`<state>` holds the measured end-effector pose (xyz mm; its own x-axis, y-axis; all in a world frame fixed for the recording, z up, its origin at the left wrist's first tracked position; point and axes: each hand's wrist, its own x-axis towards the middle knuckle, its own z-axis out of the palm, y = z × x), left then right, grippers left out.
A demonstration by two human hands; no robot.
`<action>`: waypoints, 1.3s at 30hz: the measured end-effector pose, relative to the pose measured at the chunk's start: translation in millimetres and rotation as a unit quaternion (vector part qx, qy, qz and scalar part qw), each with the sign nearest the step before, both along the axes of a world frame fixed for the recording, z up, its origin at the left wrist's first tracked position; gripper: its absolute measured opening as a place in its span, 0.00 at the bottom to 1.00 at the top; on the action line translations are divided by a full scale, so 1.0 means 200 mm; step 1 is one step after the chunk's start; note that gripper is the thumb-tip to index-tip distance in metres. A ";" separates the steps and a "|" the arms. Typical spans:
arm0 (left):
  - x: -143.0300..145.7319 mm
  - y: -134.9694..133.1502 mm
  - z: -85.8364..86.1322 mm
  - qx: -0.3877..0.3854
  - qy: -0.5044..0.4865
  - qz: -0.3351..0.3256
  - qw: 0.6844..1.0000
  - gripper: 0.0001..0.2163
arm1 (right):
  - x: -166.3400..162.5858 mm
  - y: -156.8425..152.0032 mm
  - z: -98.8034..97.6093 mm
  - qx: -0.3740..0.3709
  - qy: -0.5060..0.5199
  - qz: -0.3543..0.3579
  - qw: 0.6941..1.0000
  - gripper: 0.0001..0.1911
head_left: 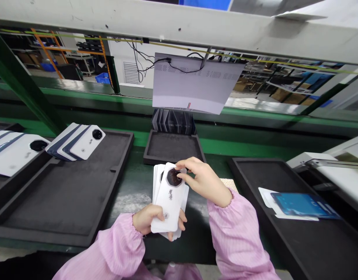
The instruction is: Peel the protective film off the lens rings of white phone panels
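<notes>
A fanned stack of white phone back panels (171, 202) is in front of me, each with rounded corners; the top one has dark lettering and a dark camera window (174, 177). My left hand (151, 218) grips the stack's lower end, thumb on the front and fingers wrapped behind. At the upper right corner, my right hand (198, 177) pinches the top panel, its thumb by the camera window and its index finger at the top edge.
Fanned white panels (85, 142) lie on a black tray (65, 194) at left, with more panels (14, 151) farther left. A small black tray (173, 146) holds upright dark sheets (173, 121). At right, a black tray (263, 171) carries a blue film-covered piece (303, 204). A monitor (193, 83) hangs ahead.
</notes>
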<state>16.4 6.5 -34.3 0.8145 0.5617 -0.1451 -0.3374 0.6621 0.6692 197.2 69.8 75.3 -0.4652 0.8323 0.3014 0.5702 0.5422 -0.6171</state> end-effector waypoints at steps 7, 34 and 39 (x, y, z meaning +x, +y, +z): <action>0.00 0.00 0.00 0.001 -0.022 0.019 1.000 0.29 | 0.04 -0.01 -0.01 0.016 -0.072 0.008 0.997 0.21; -0.05 0.01 0.14 0.043 -0.123 0.058 0.990 0.30 | 0.34 0.07 -0.08 -0.033 0.384 -0.246 0.889 0.13; -0.13 0.02 0.22 0.074 -0.171 0.179 0.966 0.38 | 0.24 0.03 -0.31 -0.149 0.215 -0.164 0.951 0.11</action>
